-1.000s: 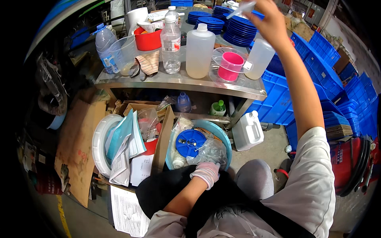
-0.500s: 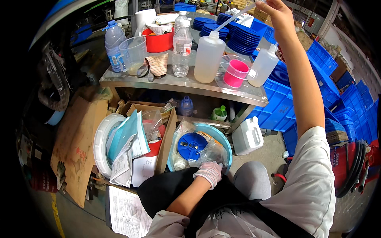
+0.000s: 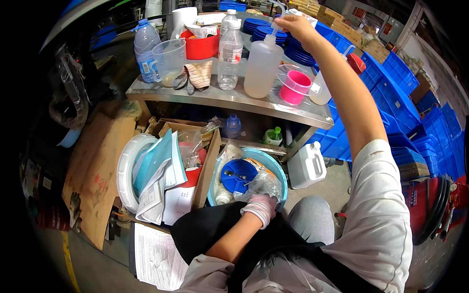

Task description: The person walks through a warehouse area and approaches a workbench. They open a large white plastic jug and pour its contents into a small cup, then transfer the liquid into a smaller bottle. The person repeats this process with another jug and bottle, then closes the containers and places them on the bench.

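My right hand, bare, pinches the bent spout piece of a squeeze wash bottle just above the neck of a translucent plastic bottle. Its thin tube runs down toward the bottle's mouth. Pale liquid fills the bottle's lower part. To its right sits a bright pink cup-shaped piece in a clear round dish, and a second squeeze bottle is partly covered by my forearm. My left hand, in a striped knit glove, rests low at the rim of a light blue basin, beside crumpled clear plastic; its fingertips are hidden.
On the metal table stand a water bottle, a measuring jug, a glove and a red tub. Blue crates fill the right side. A white jerrycan stands below; papers and boxes lie left.
My right hand has come down and to the left, bringing the spout piece close over the bottle's neck; the tube has sunk deeper. My left hand stays nearly where it was.
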`<state>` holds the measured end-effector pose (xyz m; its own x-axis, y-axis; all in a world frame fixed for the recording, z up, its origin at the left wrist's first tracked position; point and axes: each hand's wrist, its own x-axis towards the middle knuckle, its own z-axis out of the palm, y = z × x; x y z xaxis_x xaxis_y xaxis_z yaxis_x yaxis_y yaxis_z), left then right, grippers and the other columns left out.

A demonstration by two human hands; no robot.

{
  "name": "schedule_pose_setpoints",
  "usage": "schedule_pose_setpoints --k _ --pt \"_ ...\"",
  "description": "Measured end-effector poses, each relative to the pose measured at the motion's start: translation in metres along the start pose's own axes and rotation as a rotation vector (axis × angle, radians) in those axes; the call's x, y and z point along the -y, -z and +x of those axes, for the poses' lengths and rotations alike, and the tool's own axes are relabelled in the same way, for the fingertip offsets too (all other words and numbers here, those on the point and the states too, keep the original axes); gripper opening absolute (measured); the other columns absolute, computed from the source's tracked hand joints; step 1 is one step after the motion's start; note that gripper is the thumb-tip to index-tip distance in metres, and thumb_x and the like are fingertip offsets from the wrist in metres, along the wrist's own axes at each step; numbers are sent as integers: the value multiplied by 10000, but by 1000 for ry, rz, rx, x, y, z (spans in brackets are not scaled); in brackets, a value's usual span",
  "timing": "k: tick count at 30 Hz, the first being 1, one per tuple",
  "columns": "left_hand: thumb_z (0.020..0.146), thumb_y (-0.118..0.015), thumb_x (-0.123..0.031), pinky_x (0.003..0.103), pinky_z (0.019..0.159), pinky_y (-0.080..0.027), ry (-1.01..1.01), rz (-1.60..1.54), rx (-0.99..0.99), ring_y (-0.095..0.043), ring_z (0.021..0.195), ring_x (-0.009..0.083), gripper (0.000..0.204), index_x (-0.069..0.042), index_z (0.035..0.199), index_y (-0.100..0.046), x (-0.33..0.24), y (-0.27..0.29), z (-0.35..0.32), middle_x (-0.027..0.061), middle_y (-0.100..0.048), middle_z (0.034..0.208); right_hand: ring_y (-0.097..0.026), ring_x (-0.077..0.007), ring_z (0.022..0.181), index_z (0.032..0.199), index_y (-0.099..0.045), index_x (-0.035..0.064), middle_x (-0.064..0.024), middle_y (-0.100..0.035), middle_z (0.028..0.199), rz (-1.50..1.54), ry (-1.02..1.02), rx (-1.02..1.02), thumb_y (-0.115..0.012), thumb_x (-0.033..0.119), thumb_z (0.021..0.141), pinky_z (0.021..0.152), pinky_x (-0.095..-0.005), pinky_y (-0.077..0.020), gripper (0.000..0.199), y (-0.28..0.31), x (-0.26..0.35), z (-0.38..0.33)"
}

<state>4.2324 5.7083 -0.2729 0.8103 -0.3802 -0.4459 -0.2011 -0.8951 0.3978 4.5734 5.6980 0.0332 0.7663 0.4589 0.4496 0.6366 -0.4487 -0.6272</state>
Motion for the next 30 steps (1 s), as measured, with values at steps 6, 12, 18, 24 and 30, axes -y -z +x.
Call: schedule_pose_setpoints --k 6,12,18,24,30 --pt "812 -655 -291 443 838 -519 37 -6 14 -651 1004 332 365 -82 1111 -663 6 -5 -7 163 -677 1077 -554 -128 907 924 -667 89 -21 -648 932 109 107 -9 -651 236 889 866 -281 -418 153 -22 -10 -12" --pt "826 -636 -296 435 831 -520 -2 5 -24 -655 995 327 330 -80 1072 -680 2 5 -12 158 -682 1065 -576 -133 992 995 -683 67 -32 -668 972 72 71 70 -621 213 913 952 -303 -395 179 -10 -8 -5" --pt "822 -634 -287 434 828 -521 -8 37 -18 -656 1004 313 321 -88 1069 -688 4 0 -8 149 -685 1070 -566 -145 1055 1050 -681 73 -33 -669 1042 5 71 172 -625 229 912 981 -310 -379 216 -10 -2 -3" --pt "817 -639 -284 433 823 -523 -7 22 -14 -657 1000 317 320 -89 1066 -690 3 4 -12 156 -684 1067 -567 -167 1049 1037 -674 80 -65 -658 1047 130 53 117 -664 168 870 983 -338 -381 189 -18 8 -22" --pt "809 -645 -271 430 838 -522 2 8 -40 -654 1002 327 320 -85 1065 -688 2 2 -10 160 -681 1070 -575 -194 1083 1158 -608 70 -79 -635 1112 208 108 174 -662 68 832 1009 -317 -397 331 -17 -5 -22"
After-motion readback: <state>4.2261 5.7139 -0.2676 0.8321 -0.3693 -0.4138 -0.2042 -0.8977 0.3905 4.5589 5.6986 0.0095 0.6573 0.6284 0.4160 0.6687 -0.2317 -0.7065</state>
